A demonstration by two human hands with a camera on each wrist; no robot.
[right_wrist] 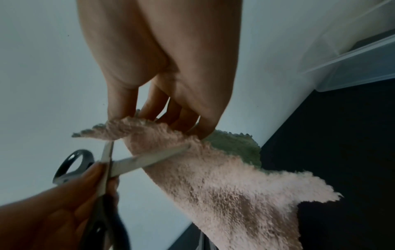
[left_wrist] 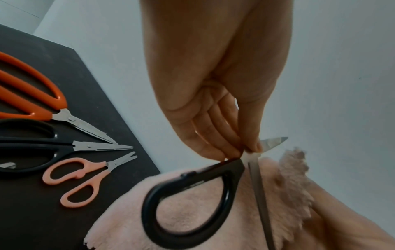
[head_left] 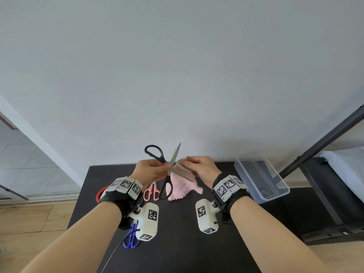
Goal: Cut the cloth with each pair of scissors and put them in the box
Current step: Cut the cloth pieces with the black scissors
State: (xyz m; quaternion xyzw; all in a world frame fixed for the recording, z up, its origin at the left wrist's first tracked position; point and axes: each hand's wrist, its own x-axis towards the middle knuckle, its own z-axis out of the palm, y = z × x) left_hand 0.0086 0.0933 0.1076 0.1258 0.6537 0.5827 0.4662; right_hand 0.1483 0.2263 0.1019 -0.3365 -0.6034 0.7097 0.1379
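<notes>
Both hands up: left hand (head_left: 151, 170) fingers pinching open black scissors (head_left: 167, 170) at pivot, right hand (head_left: 201, 168) fingers gripping pink cloth (head_left: 183, 186) btwn blades.

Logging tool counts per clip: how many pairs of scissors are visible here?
5. Black pair open in the left hand; orange, second black and pink pairs lie together on the table; blue pair nearer. Others may be hidden.

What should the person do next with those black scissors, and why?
Probably get the left hand into the handle loops. It pinches the black scissors near the pivot, blades wide open, one blade against the pink cloth that the right hand holds up.
</notes>
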